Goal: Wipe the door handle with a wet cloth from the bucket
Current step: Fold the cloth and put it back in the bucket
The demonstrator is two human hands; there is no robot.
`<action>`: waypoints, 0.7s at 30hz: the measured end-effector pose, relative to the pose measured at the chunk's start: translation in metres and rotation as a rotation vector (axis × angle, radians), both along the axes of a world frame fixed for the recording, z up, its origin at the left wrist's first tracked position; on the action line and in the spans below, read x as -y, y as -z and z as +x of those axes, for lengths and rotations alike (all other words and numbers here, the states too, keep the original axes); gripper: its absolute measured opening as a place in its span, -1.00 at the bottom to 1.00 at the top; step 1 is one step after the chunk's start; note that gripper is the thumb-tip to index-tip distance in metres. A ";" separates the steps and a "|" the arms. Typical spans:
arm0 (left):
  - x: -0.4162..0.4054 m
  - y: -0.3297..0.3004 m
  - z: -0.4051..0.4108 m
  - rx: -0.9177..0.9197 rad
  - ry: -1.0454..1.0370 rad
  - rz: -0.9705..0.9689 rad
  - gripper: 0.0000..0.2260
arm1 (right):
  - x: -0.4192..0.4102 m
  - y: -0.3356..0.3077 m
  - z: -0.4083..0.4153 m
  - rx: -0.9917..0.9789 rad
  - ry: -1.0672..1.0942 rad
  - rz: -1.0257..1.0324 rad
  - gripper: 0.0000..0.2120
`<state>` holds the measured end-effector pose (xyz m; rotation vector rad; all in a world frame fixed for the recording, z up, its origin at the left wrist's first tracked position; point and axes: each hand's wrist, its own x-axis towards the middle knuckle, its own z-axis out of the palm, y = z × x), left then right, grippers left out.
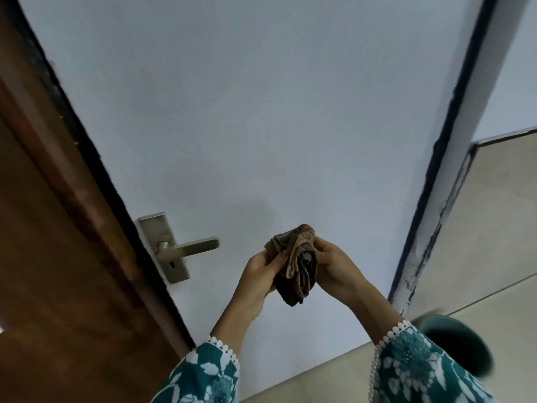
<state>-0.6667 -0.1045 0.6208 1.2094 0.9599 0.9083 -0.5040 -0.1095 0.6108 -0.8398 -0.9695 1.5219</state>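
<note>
Holding a bunched brown cloth [296, 264] between them, the left hand [263, 276] and right hand [334, 264] both clasp it in front of the pale door [261, 112]. The door handle [189, 250] lies to the left of the cloth and level with it, its lever pointing towards the hands; the left hand is nearer. Bare door lies between; the brown frame [58, 228] crowds the handle's far side.

Pale blue wall [517, 82], beige tiled floor [488, 228], brown wooden frame [43, 228].
</note>
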 end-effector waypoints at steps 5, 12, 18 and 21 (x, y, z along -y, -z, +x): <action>0.020 -0.003 0.079 -0.046 -0.174 0.036 -0.86 | 0.028 -0.015 0.085 0.253 0.168 -0.053 -0.61; 0.053 -0.002 0.156 0.131 -0.194 -0.085 -0.84 | 0.063 -0.015 0.171 0.839 0.254 0.078 -0.67; 0.070 -0.003 0.190 0.235 -0.205 -0.120 -0.79 | 0.087 -0.010 0.191 1.022 0.523 0.244 -0.77; 0.075 0.001 0.196 0.223 -0.195 -0.104 -0.79 | 0.098 -0.016 0.192 0.937 0.408 0.183 -0.64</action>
